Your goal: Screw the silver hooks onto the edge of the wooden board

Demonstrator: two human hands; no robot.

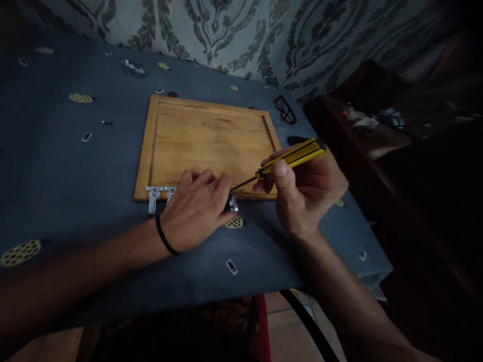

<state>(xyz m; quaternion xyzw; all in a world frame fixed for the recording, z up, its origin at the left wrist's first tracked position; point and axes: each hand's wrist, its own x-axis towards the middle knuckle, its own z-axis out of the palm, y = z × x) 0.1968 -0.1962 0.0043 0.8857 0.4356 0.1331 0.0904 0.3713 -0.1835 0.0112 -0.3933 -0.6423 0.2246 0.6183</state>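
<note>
Two T-shaped metal hinges (153, 200) sit along the near edge of the wooden panel (211, 136), toward its left corner, so that part of the work looks done, at least in placing. A further metal fitting (234, 203) shows at the same edge, beside the left hand (198, 208); this one seems unfinished, since the shaft of the screwdriver (292, 158) slants down to it. In the dim light I cannot tell whether any screw is seated.

The panel lies flat on the blue patterned cloth (113, 161). The left hand, fingers bent over the edge, presses on the fitting and panel; the right hand (305, 196) holds the screwdriver's yellow and black handle, thumb along it.

Glasses (285, 109) rest just beyond the panel's far right corner, and a dark object (296, 141) pokes out behind the handle. Well apart on the left lie a small metal piece (107, 123) and, nearer the wall (211, 30), a shiny cluster (133, 67). None of these obstructs the hands; the left hand itself masks most of the fitting.
</note>
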